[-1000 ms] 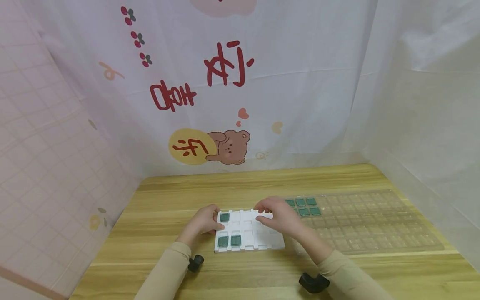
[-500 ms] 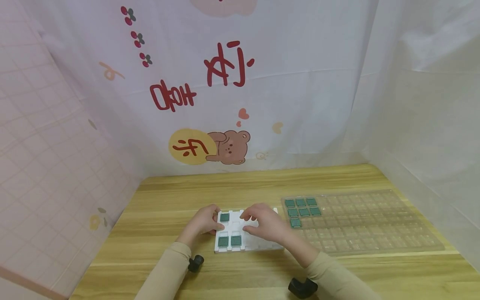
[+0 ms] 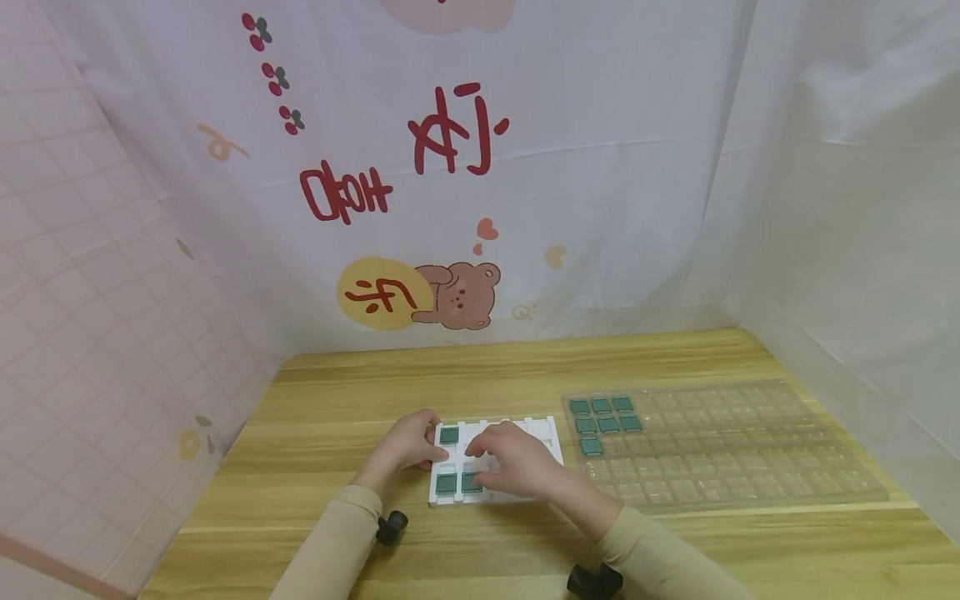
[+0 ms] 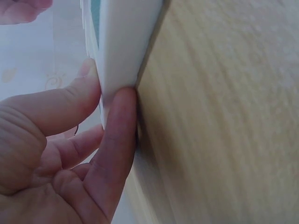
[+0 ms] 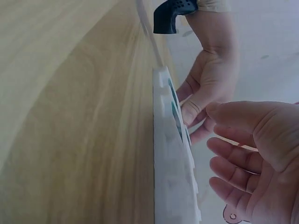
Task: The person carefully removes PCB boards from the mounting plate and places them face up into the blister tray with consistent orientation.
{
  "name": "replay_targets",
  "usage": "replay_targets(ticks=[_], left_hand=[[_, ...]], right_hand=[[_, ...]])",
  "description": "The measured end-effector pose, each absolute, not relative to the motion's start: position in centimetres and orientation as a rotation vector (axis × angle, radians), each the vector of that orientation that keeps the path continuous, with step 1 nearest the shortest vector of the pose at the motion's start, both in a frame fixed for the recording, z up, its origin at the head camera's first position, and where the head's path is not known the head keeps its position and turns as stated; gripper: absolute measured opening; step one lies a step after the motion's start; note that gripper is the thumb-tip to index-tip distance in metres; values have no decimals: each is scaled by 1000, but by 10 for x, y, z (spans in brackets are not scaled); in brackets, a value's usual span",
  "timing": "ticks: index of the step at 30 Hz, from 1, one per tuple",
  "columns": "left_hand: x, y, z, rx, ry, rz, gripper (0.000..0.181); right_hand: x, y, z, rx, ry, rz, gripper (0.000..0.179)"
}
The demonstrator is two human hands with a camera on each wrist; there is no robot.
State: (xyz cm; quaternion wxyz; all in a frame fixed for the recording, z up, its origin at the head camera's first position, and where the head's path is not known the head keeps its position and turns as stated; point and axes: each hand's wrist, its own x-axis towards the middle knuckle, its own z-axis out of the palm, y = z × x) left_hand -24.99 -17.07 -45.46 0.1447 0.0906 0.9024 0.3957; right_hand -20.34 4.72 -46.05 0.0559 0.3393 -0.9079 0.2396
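A white slotted tray lies on the table, with green square chips in some slots. One green chip sits at its far left corner, and two more, including the near left chip, fill slots along the near edge. My left hand pinches the tray's left end; in the left wrist view the thumb lies on the top face and a finger against the side. My right hand hovers over the tray's middle, loosely bent, thumb close to the second near-edge chip. Nothing shows between its fingers.
To the right lies a long clear plastic tray with many compartments; several green chips fill its left end. Black wrist-worn devices sit below both wrists. White printed cloth hangs behind the wooden table.
My right hand has moved left and nearer the body across the white tray, uncovering chips in the clear tray. The left hand keeps its hold, and the white tray has not moved.
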Motion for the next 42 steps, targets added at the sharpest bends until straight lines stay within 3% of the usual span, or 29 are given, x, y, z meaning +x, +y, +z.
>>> replay_targets(ticks=[42], left_hand=[[-252,-172,-456,274,2604,1131,57]], right_hand=[[-201,25,-472,995,-2803,258,23]])
